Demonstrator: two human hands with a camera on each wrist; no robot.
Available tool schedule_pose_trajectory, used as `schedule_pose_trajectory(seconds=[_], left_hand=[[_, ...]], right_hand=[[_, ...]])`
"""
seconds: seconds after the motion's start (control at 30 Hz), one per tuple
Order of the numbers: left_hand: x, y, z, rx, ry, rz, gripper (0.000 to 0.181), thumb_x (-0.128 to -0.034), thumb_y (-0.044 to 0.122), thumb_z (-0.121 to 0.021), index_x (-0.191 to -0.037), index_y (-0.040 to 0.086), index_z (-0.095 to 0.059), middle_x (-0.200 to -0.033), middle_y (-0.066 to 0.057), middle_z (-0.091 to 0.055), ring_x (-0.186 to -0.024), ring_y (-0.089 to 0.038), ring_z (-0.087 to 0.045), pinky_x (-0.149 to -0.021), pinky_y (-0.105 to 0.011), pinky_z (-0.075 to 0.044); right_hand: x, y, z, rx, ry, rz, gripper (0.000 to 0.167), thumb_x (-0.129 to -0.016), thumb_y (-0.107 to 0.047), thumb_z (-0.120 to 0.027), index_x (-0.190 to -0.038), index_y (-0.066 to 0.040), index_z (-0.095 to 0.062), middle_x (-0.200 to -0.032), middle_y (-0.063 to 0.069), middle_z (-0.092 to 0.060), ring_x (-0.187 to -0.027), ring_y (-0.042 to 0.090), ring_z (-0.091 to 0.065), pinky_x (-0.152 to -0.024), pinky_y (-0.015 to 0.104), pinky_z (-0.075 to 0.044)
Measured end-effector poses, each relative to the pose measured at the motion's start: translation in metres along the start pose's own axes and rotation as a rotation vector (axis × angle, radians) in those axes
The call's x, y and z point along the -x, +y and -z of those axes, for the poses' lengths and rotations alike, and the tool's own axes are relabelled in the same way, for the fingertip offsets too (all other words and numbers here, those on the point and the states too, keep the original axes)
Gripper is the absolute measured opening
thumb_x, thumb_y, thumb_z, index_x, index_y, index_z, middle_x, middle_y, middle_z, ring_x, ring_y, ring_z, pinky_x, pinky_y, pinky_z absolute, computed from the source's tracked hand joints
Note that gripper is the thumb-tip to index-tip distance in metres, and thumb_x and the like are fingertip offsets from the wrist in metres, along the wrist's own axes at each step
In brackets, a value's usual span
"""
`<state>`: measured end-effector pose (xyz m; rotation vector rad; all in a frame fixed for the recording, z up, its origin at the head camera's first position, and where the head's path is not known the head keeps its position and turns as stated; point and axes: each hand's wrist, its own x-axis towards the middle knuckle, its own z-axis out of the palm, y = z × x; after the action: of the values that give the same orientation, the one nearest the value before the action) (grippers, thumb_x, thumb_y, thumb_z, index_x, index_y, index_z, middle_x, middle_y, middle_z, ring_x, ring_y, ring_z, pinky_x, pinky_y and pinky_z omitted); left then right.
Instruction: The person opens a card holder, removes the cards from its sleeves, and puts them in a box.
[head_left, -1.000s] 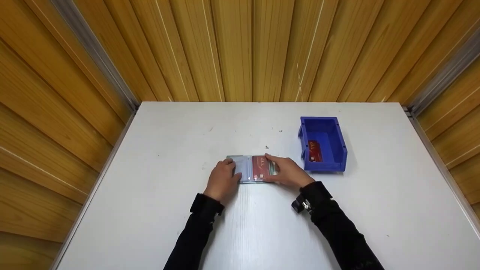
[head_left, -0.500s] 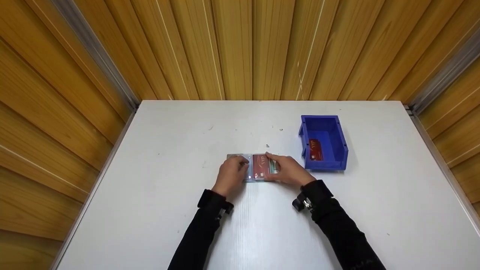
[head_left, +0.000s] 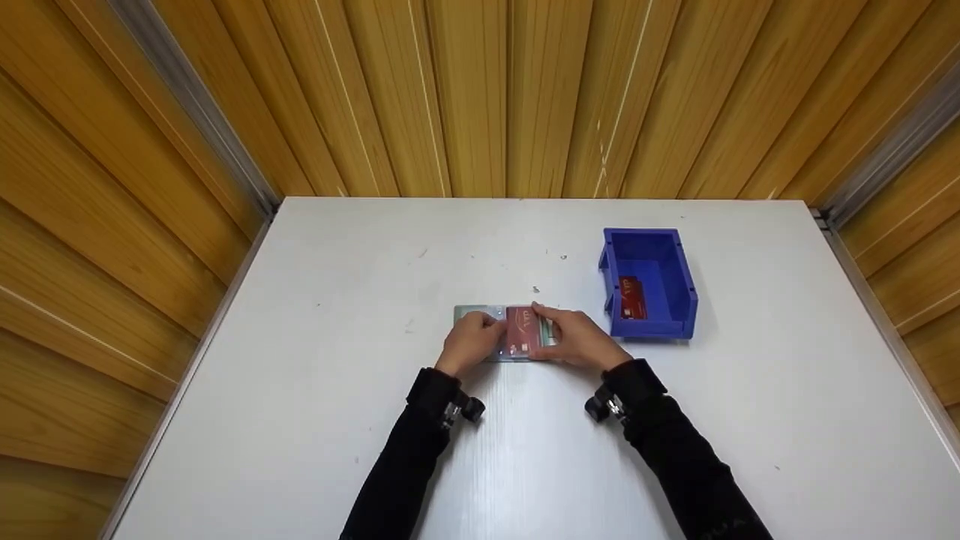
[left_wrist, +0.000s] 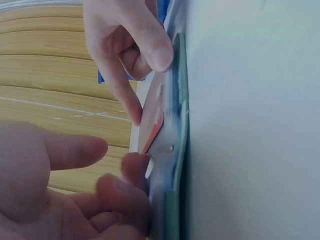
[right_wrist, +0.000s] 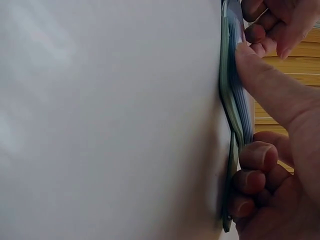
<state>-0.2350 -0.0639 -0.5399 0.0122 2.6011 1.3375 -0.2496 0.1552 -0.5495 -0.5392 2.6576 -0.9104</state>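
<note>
A card holder (head_left: 487,310) with a green cover and stacked clear sleeves lies spread on the table. The red card (head_left: 520,330) is on its right half; in the left wrist view the card's near end (left_wrist: 154,136) stands slightly raised from the sleeves. At that end, the fingers of my left hand (head_left: 470,343) touch the card or sleeve edge, one digit held apart; the exact contact is blurred. My right hand (head_left: 581,341) grips the holder's right part, thumb and fingers at opposite edges. The right wrist view shows the sleeves (right_wrist: 242,107) edge-on, with the right fingers curled at the cover.
A blue bin (head_left: 652,330) stands right of the hands, with red card stock (head_left: 632,298) inside against its left wall. Beneath everything is a white table (head_left: 360,285), with wood-patterned walls (head_left: 465,97) behind and at both sides.
My left hand has left the holder's left leaf and moved right to the red card's left end. My right hand keeps its grip in the same spot.
</note>
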Motion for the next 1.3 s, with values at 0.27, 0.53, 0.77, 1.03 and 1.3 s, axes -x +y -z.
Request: schedule_pose_trajectory(seconds=[0.27, 0.53, 0.77, 1.03, 1.3], left_hand=[[-0.002, 0.002, -0.001, 0.428, -0.167, 0.068, 0.037, -0.1044, 0.02, -0.054, -0.097, -0.012, -0.07, -0.055, 0.005, -0.056, -0.045, -0.005, -0.047, -0.049, -0.021, -0.037], [-0.003, 0.0, -0.004, 0.507, -0.175, 0.08, 0.037, -0.1042, 0.02, -0.053, -0.093, -0.011, -0.07, -0.051, 0.007, -0.055, -0.043, -0.004, -0.047, -0.048, -0.02, -0.037], [-0.003, 0.002, -0.006, 0.593, -0.156, 0.127, 0.033, -0.1041, 0.019, -0.052, -0.097, -0.009, -0.067, -0.055, 0.005, -0.058, -0.044, -0.005, -0.046, -0.046, -0.02, -0.036], [-0.001, 0.001, -0.006, 0.587, -0.142, 0.149, 0.035, -0.1018, 0.02, -0.053, -0.095, -0.009, -0.07, -0.052, 0.005, -0.053, -0.042, -0.004, -0.046, -0.044, -0.019, -0.039], [-0.001, -0.003, -0.011, 0.348, -0.13, 0.073, 0.033, -0.1044, 0.016, -0.051, -0.072, 0.01, -0.057, -0.051, 0.004, -0.049, -0.043, -0.007, -0.042, -0.043, -0.022, -0.035]], right_hand=[[0.001, 0.001, 0.002, -0.033, 0.017, 0.021, 0.091, -0.083, -0.033, -0.088, -0.157, -0.005, -0.042, -0.15, 0.023, -0.054, -0.128, 0.031, -0.057, -0.112, 0.05, -0.043], [0.0, 0.002, 0.002, -0.045, 0.016, 0.04, 0.091, -0.083, -0.032, -0.088, -0.156, -0.004, -0.043, -0.146, 0.023, -0.058, -0.121, 0.029, -0.059, -0.108, 0.049, -0.046], [-0.001, 0.004, 0.0, -0.075, 0.013, 0.032, 0.092, -0.081, -0.03, -0.089, -0.156, -0.006, -0.042, -0.151, 0.023, -0.053, -0.131, 0.033, -0.057, -0.112, 0.051, -0.043], [-0.001, 0.003, 0.0, -0.071, 0.002, 0.025, 0.092, -0.082, -0.032, -0.089, -0.157, -0.007, -0.042, -0.083, 0.002, -0.046, -0.079, 0.017, -0.044, -0.078, 0.033, -0.038], [-0.002, 0.002, 0.0, -0.073, -0.005, 0.026, 0.092, -0.082, -0.033, -0.089, -0.157, -0.009, -0.042, -0.074, -0.004, -0.038, -0.069, 0.012, -0.037, -0.064, 0.027, -0.031]])
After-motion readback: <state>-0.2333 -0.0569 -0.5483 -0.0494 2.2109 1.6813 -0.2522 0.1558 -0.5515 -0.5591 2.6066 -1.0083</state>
